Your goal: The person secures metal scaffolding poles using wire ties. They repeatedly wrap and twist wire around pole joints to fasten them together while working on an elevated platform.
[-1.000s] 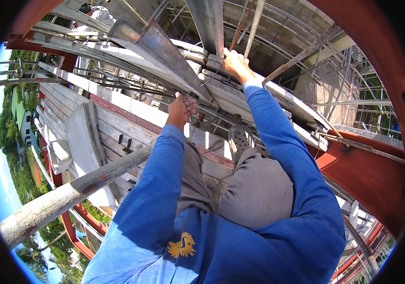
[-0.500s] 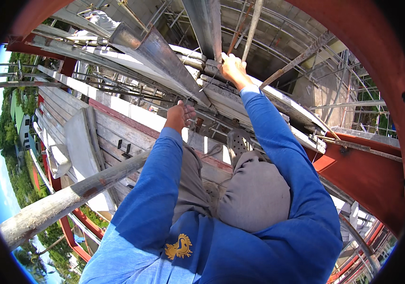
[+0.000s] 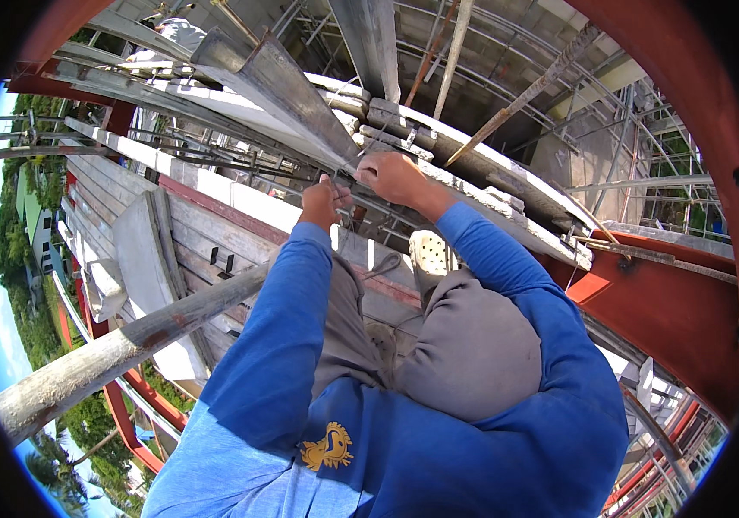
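My left hand [image 3: 324, 203] is at the middle of the head view with its fingers curled in. Close to its right, my right hand [image 3: 397, 180] has its fingers pinched together. A thin wire-like strand seems to show between the two hands, too fine to tell what it is. Just beyond my fingers ends a grey metal channel [image 3: 300, 99], slanting down from the upper left. A second upright metal channel [image 3: 369, 47] stands farther off, beside a ledge [image 3: 473, 194] crusted with pale mortar.
A thick, dirty pipe [image 3: 136, 344] crosses at the lower left, over grey planks [image 3: 201, 229] and a pale board [image 3: 141, 250]. A red steel beam [image 3: 654, 302] lies to the right. Scaffold poles [image 3: 516, 95] rise from a deep drop ahead. My perforated clog [image 3: 432, 259] is below my hands.
My right hand has left the foot of the upright channel and come down and left, beside my left hand, its fingers now pinched. My left hand has barely moved.
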The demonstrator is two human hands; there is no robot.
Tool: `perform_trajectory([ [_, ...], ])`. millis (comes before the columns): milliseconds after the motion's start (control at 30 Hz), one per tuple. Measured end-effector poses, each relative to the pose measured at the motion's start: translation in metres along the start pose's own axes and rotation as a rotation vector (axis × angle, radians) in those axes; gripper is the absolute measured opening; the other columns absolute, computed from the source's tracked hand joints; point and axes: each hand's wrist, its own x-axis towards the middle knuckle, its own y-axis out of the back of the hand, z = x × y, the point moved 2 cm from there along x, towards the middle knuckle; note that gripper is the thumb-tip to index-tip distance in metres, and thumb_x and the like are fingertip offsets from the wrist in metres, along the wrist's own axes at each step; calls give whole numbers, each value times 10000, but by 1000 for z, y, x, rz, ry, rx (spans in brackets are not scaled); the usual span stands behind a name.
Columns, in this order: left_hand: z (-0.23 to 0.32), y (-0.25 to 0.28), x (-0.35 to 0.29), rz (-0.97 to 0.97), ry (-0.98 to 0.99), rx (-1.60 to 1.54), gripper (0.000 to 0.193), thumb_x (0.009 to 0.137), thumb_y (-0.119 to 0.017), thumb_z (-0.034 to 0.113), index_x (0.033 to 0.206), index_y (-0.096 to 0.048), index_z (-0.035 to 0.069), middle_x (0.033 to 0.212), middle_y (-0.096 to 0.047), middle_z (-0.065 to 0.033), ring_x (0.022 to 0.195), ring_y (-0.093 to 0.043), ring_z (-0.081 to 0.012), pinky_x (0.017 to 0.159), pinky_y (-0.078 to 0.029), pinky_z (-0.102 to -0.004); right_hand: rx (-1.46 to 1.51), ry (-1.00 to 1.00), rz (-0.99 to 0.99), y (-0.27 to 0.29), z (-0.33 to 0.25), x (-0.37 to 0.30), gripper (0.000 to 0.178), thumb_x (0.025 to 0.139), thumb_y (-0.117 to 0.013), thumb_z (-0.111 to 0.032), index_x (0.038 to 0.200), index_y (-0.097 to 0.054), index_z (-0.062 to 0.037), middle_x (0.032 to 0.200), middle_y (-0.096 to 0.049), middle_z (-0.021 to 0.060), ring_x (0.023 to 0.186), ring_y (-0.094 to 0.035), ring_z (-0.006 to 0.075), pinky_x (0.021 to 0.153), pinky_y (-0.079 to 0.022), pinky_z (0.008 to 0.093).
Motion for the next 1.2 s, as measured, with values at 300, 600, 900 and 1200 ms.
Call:
perform_trajectory([
  [300, 2, 4, -1, 71, -81, 7, 651, 1114, -451, 538, 1523, -488, 33, 1559, -546, -197, 1372, -566, -419, 1139, -329, -704, -229, 259, -687, -113, 74, -129, 402, 815, -861, -296, 1108, -710, -66, 1085, -715, 180, 1065, -693, 396, 898, -556, 503],
  [600, -3, 6, -22, 365, -517, 435, 633, 964, -714, 386, 1280, -618, -155, 1261, -674, -369, 1218, -664, -464, 1015, -524, -448, -434, 405, -538, -157, 94, -157, 147, 916, -612, -80, 1060, -641, -88, 1082, -610, 114, 1051, -619, 309, 769, -492, 458],
  [900, 9, -2, -63, 190, -321, 60, 965, 962, -765, 332, 1599, -224, -152, 1505, -515, -370, 1385, -567, -417, 1065, -504, -445, -235, 123, -832, -125, 84, -138, 230, 883, -622, -72, 1085, -732, -55, 901, -741, 236, 906, -731, 427, 765, -565, 506],
  [1200, -11, -6, -2, 367, -446, -17, 964, 945, -734, 372, 1521, -259, -236, 1479, -530, -372, 1403, -535, -427, 1174, -421, -416, -32, 16, -1008, -47, 55, -143, 349, 1022, -651, -220, 1352, -732, -138, 1048, -784, 109, 916, -713, 232, 837, -550, 398],
])
